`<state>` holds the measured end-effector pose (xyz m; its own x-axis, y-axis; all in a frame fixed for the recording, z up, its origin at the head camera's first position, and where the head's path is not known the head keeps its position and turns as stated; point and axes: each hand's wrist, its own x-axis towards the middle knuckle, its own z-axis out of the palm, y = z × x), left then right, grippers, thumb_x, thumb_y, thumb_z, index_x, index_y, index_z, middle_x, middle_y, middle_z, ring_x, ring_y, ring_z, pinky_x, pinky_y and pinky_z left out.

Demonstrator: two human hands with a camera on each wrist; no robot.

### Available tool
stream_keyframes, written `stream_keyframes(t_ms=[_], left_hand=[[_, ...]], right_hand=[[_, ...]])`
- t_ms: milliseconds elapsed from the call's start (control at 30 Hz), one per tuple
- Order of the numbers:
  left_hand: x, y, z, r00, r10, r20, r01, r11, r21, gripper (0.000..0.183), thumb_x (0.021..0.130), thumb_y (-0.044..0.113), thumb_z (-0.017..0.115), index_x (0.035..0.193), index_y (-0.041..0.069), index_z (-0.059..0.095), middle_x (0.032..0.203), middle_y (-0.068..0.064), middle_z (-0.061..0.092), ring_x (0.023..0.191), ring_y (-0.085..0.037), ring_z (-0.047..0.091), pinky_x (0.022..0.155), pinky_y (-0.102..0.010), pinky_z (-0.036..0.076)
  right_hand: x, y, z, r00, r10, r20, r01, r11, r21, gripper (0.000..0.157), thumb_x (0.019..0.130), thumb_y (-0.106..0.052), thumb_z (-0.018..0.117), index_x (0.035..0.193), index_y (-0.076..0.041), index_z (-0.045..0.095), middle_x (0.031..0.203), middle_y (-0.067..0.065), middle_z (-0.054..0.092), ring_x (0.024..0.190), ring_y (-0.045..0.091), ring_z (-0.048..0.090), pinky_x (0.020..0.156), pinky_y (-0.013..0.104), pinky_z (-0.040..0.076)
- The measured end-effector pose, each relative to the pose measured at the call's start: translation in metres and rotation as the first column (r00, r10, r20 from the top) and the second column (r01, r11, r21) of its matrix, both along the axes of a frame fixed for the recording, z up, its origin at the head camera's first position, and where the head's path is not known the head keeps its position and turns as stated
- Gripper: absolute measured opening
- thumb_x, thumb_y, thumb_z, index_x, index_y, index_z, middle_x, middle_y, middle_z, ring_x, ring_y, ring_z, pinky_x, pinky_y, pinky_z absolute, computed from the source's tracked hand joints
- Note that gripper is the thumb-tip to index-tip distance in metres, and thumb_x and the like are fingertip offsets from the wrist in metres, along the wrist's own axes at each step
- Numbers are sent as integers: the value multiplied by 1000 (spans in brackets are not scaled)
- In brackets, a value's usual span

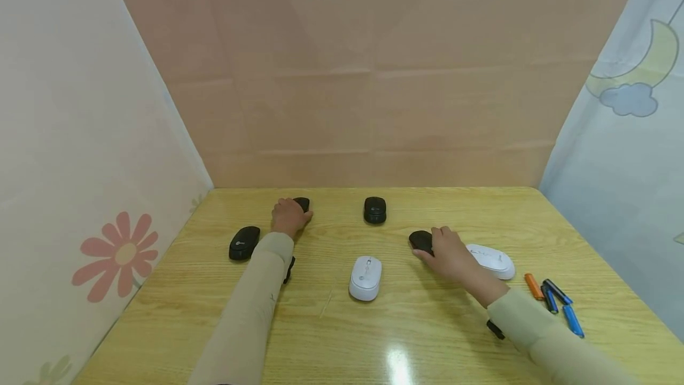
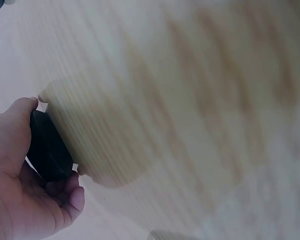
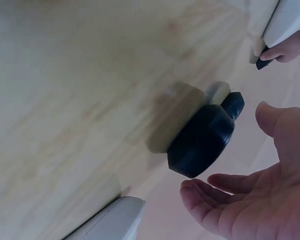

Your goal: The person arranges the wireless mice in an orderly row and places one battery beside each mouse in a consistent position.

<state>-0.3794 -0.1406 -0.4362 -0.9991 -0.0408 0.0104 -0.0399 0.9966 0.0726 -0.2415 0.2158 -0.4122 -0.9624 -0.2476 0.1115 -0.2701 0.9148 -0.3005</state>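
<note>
At the back left of the table, my left hand (image 1: 289, 217) grips a black computer mouse (image 1: 302, 204). The left wrist view has the mouse (image 2: 50, 145) between the thumb on one side and the fingers on the other. My right hand (image 1: 447, 254) reaches around another black mouse (image 1: 421, 241) at centre right. In the right wrist view that mouse (image 3: 202, 140) sits in front of the spread thumb and fingers, which show a gap to it. A white mouse (image 1: 493, 261) lies just beyond the right wrist, partly covered by it.
Another black mouse (image 1: 244, 242) lies left of the left forearm. One more black mouse (image 1: 375, 210) stands at the back middle, and a white mouse (image 1: 366, 278) sits front centre. Several batteries, one orange (image 1: 533, 286), the others blue (image 1: 573, 321), lie at the right.
</note>
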Motion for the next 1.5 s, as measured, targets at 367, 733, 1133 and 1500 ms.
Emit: stream_keyframes(t_ms=[367,733,1133,1500], left_hand=[[-2,3,0,1000,14,14,-14,1000,10,76,97,56,48,117,-17,49,105,-29,51,93,-37,57,83,-45,50],[-5,0,-1,1000,12,21,-12,1000,4,77,97,57,48,120,-17,48,106,-30,50,94,-38,57,82,-45,51],[-2,-3,-1,1000,2,12,-2,1000,7,78,97,55,49,121,-19,47,108,-32,50,98,-40,57,85,-47,49],[-4,-3,-3,1000,7,0,-7,1000,18,78,96,56,49,121,-19,48,106,-31,51,95,-40,57,81,-47,51]], right_hand=[[4,3,-7,1000,8,18,-9,998,68,63,96,-27,64,123,26,42,107,36,50,100,52,53,83,57,46],[-1,1,-8,996,8,91,-15,997,79,59,96,-20,63,123,27,40,108,38,51,100,52,54,82,56,47],[-1,-1,-5,996,15,87,-22,997,77,58,97,-20,61,123,27,40,107,38,50,101,53,52,84,58,45],[-8,-1,15,996,-23,83,19,998,52,56,100,-19,55,122,29,38,111,42,47,103,55,50,86,58,44]])
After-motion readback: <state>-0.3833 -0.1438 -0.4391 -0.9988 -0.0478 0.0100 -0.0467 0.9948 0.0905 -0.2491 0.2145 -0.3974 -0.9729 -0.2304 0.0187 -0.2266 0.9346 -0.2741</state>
